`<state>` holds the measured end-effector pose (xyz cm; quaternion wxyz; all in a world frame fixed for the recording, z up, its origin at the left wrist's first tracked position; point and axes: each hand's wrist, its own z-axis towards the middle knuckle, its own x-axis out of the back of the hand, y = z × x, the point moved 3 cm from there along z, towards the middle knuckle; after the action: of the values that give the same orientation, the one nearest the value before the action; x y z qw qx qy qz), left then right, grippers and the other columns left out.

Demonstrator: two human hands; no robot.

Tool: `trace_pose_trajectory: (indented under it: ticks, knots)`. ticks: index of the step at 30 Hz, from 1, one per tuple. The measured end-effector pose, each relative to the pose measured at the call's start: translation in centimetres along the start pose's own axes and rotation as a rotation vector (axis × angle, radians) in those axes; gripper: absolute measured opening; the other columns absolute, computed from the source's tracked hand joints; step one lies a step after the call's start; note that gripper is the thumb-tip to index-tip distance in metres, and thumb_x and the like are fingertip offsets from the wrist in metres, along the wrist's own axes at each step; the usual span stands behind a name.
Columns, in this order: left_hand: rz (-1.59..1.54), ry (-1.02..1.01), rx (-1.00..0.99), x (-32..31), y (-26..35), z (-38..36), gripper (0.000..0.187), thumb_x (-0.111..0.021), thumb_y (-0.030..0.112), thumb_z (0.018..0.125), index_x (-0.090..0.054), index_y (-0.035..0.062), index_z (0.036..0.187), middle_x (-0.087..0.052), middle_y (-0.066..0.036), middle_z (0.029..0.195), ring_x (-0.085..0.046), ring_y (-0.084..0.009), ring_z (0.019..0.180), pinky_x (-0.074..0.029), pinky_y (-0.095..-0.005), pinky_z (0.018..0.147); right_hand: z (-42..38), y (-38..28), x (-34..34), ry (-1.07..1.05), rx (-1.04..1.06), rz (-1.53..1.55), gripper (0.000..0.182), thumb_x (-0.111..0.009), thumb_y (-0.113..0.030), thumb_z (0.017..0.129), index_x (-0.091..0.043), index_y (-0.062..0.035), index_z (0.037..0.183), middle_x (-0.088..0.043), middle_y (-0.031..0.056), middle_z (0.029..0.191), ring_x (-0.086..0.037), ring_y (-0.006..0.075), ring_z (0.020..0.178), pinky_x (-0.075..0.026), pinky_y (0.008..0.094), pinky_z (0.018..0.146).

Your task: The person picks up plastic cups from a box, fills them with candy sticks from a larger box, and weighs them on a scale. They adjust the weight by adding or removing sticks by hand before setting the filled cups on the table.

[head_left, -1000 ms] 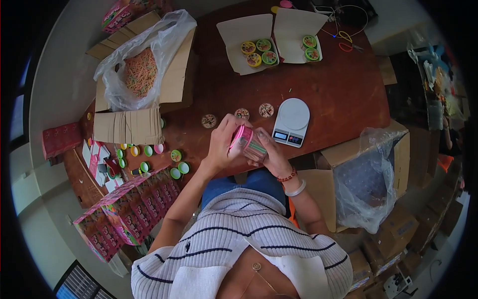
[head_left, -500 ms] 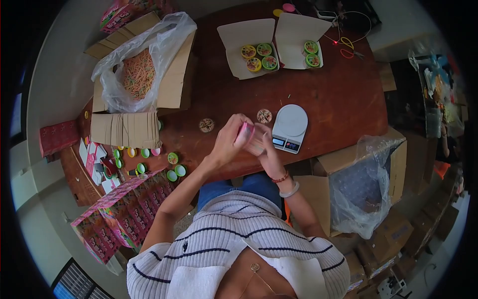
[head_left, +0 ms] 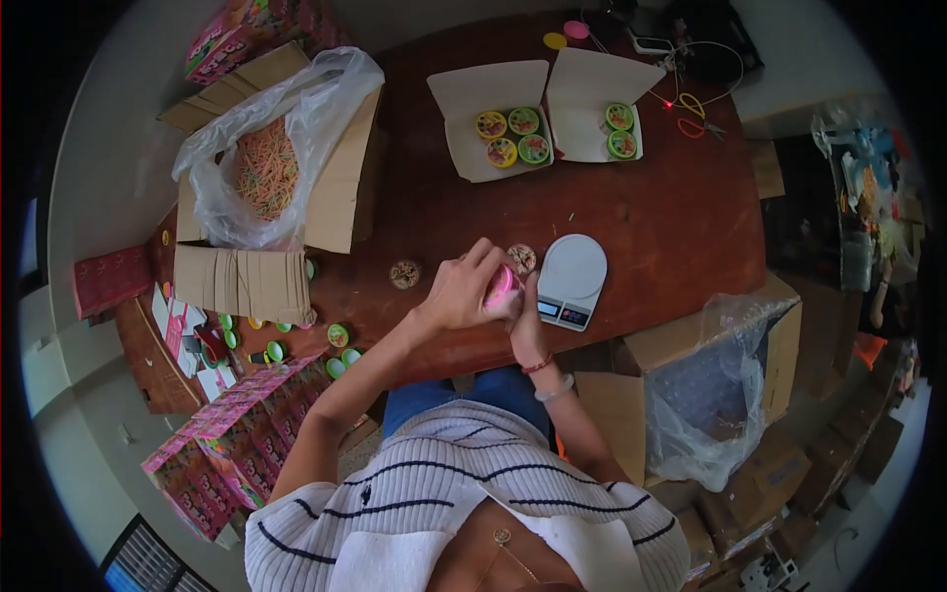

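My left hand [head_left: 462,289] is closed around a pink lid [head_left: 500,286], just over the table's front edge. Against it, my right hand [head_left: 528,321] grips a small clear jar [head_left: 517,308], mostly hidden by the fingers, its top pressed to the lid. One round clear container [head_left: 521,259] filled with small sticks stands just beyond my hands, and a similar filled cup [head_left: 404,274] is to their left. Close by on the right sits a white digital scale [head_left: 574,266] with its plate bare.
Two open white boxes [head_left: 493,79] hold several lidded jars at the back. A carton [head_left: 340,187] lined with plastic contains many coloured sticks. Green lids [head_left: 336,368] lie at left near pink printed boxes [head_left: 237,444]. Another plastic-lined carton [head_left: 617,414] stands at right; scissors [head_left: 698,126] lie behind.
My hands have come together, bringing the pink lid and the clear jar against each other. The whole view has shifted slightly downward.
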<state>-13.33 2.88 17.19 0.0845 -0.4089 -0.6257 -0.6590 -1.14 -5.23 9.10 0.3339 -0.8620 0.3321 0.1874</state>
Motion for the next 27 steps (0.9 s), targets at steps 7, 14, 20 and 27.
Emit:
trace_pose_trajectory:
  ticks: [7,14,20,27]
  knots:
    - [0.089,0.015,-0.051,0.6,0.4,4.1,0.045,-0.071,0.041,0.083,-0.059,0.0053,0.106,-0.057,-0.016,0.097,-0.065,-0.0372,0.081,-0.055,-0.0454,0.067,3.2,-3.5,-2.7,-0.012,-0.028,0.102,0.042,-0.036,-0.052,0.106,-0.059,-0.0178,0.102,-0.061,-0.0023,0.076,-0.05,0.0117,0.044,-0.027,0.0249,0.03]
    - [0.23,0.296,0.076,1.5,-8.8,11.4,0.047,-0.074,0.042,0.085,-0.057,0.0082,0.112,-0.058,-0.017,0.107,-0.067,-0.0384,0.082,-0.057,-0.0471,0.066,16.0,-7.8,-1.5,0.037,0.413,-0.885,0.048,-0.054,-0.044,0.101,-0.052,-0.0078,0.132,-0.06,0.0146,0.118,-0.065,0.032,0.093,-0.055,0.0403,0.077]
    - [0.326,0.401,0.312,1.4,-17.4,20.1,0.048,-0.077,0.037,0.084,-0.055,0.0099,0.118,-0.052,-0.016,0.117,-0.067,-0.0396,0.09,-0.057,-0.0494,0.07,25.9,-9.8,-5.3,0.101,1.02,-1.692,0.064,-0.082,-0.013,0.078,-0.05,-0.0005,0.131,-0.053,0.0214,0.129,-0.05,0.0409,0.122,-0.044,0.0476,0.105]
    - [0.454,0.488,0.281,-0.6,-20.0,20.8,0.056,-0.08,0.032,0.084,-0.053,0.0113,0.128,-0.044,-0.021,0.13,-0.062,-0.0405,0.103,-0.054,-0.0502,0.087,23.8,-8.0,-5.1,0.174,1.214,-1.755,0.076,-0.087,-0.023,0.074,-0.049,-0.0015,0.136,-0.053,0.0207,0.129,-0.05,0.0393,0.117,-0.044,0.0471,0.101]
